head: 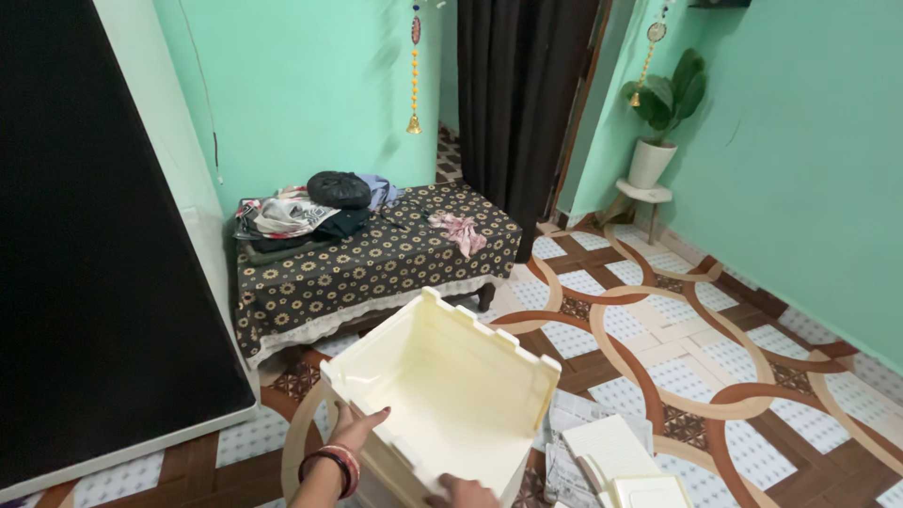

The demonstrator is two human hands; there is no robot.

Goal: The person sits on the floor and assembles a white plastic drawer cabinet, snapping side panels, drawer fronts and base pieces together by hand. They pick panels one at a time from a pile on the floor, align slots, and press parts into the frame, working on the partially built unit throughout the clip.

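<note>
1. I see a cream plastic box [451, 386] low in the middle of my view, above the patterned floor [677, 329]. It is tilted, with its open side facing up and toward me, so the bare inside shows.
2. My left hand [356, 431] grips the near left wall of the box: fingers curled over the edge, thumb outside. That grip likely steadies the tilt.
3. My right hand [467, 491] sits at the bottom edge of the frame, on the box's lower front wall. Only the knuckles show, so I cannot tell for sure how far it is closed; it seems to press or pinch the wall.
4. Just right of the box, more cream panels [625, 461] lie flat on the floor, on some printed paper.
5. Behind, well apart, a low bed [376, 259] with a dark flowered cover carries folded clothes [292, 216]. A potted plant [658, 122] stands on a small stool in the far corner.
</note>
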